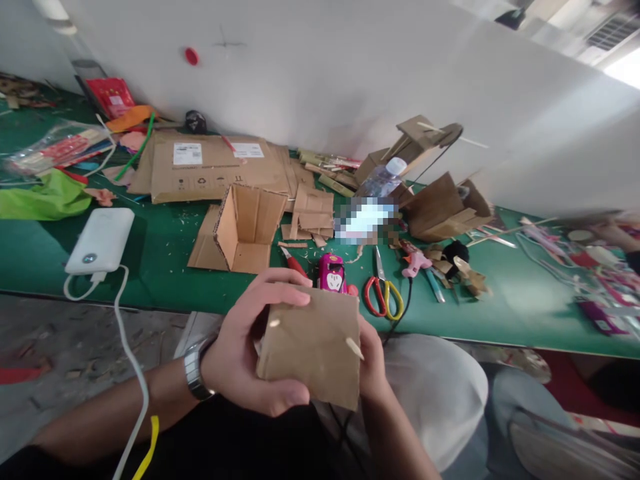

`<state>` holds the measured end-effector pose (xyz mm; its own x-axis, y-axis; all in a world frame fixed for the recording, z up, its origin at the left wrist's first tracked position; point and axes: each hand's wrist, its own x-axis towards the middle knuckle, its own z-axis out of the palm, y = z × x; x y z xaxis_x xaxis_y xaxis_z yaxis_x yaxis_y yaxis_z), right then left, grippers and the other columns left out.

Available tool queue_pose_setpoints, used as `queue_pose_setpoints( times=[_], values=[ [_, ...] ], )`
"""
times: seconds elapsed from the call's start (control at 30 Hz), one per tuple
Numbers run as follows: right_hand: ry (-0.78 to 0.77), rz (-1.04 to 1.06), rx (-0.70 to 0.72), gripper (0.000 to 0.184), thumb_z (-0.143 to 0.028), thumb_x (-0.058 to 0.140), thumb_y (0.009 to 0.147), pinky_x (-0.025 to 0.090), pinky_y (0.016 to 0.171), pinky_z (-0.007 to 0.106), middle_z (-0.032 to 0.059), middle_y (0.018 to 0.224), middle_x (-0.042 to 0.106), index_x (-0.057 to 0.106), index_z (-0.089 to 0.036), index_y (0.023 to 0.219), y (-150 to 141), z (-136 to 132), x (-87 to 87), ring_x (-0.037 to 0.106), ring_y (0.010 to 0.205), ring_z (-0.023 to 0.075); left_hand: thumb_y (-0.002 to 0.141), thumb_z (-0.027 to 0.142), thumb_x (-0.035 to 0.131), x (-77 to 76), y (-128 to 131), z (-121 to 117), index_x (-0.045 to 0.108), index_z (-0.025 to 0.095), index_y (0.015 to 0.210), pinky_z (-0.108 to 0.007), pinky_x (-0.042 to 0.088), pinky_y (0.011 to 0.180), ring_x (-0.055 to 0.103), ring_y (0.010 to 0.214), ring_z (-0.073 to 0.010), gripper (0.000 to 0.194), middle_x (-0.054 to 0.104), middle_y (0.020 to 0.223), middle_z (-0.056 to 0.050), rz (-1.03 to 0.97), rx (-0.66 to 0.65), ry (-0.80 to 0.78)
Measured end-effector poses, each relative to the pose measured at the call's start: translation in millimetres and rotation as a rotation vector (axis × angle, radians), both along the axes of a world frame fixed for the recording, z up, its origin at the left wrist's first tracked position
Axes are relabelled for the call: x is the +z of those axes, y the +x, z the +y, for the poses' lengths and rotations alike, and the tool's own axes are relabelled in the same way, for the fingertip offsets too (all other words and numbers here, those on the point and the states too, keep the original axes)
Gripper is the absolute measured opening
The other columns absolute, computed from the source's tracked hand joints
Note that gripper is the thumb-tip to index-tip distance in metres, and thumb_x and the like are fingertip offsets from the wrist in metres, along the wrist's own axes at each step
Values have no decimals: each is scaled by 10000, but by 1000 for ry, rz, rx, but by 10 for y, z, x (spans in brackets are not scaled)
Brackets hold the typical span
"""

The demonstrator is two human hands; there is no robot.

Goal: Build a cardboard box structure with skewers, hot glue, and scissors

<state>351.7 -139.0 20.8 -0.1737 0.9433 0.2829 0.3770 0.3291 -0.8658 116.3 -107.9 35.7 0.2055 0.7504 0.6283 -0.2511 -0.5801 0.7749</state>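
Observation:
A small brown cardboard box [315, 353] is held up in front of me, its flat square face toward the camera. Two pale stick ends poke through that face, one near the upper left, one at the right edge. My left hand [255, 340] grips the box from the left, fingers over the top and thumb along the bottom. At its right side my right hand [373, 357] holds it from behind; most of those fingers are hidden. Just beyond the box on the table lie a pink-purple power strip [332, 272], red-and-yellow-handled scissors [383, 290] and a red-handled cutter [294, 262].
On the green table [165, 250] are a white power bank [100, 240] with its cable, an open cardboard corner piece [250, 230], a flattened carton [210, 173] and a pink glue gun [415, 261]. A plastic bottle [380, 177] stands near cardboard structures at the back.

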Motion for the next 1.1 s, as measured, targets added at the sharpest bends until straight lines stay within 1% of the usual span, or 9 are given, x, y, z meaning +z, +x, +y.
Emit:
queue_pose_setpoints(
  times=[0.1,0.2,0.3,0.4,0.5,0.67,0.9,1.0,1.1],
  values=[
    [57,-14,-60,284,-434,622,1052,594,946,457,93,1229,754,715,-322,1295,2,30,16,717,1100,302,658,502,963,52,-23,19,577,267,1457,-528,586,1049,623,1245,-343,918,619,1345,-143,43,21,82],
    [103,-28,-102,344,-370,593,1067,572,1029,503,106,1346,699,666,-324,1399,-1,17,31,683,1209,305,653,490,961,70,-29,32,565,268,1450,-540,589,1035,636,1226,-347,918,633,1327,-144,56,51,109],
    [194,-8,-131,324,-338,558,1082,548,1069,536,109,1318,682,670,-316,1386,-27,-27,94,660,1228,303,640,500,966,58,-25,35,569,277,1441,-553,588,1028,641,1222,-355,921,649,1311,-142,68,73,118],
    [320,56,-141,284,-346,568,1084,526,1091,556,98,1223,673,700,-326,1335,-79,-83,245,651,1189,297,629,482,976,52,-31,33,575,265,1432,-535,589,1020,649,1223,-352,923,644,1326,-148,74,89,126],
    [358,50,-96,280,-390,636,1057,571,1001,521,105,1190,650,726,-323,1313,-146,-111,455,647,1143,299,641,490,968,66,-49,32,601,268,1382,-521,597,986,654,1222,-353,856,641,1321,-144,122,87,129],
    [393,-87,-70,159,-220,744,976,614,892,434,67,1132,653,769,-311,1105,-248,-55,683,676,1018,238,648,504,961,48,-76,39,610,271,1341,-517,596,982,660,1225,-353,811,645,1327,-144,142,121,124],
    [410,-144,-111,189,-181,769,943,632,851,437,67,1090,719,772,-301,1089,-316,-17,660,717,978,247,578,464,1003,-55,-120,119,571,257,1389,-525,583,1051,679,1206,-334,942,663,1321,-141,89,143,181],
    [373,-91,-99,182,-291,756,973,622,910,473,89,1121,720,764,-295,1155,-300,3,606,711,1037,275,597,474,992,-80,-134,142,586,264,1387,-540,584,1055,675,1214,-339,913,660,1321,-143,73,138,164],
    [310,9,-92,340,-487,654,1029,577,1040,544,130,1243,689,722,-285,1293,-249,64,523,662,1213,328,628,538,971,-120,-121,103,621,284,1345,-560,577,1077,648,1260,-341,838,659,1326,-124,-61,115,109]
  ],
)
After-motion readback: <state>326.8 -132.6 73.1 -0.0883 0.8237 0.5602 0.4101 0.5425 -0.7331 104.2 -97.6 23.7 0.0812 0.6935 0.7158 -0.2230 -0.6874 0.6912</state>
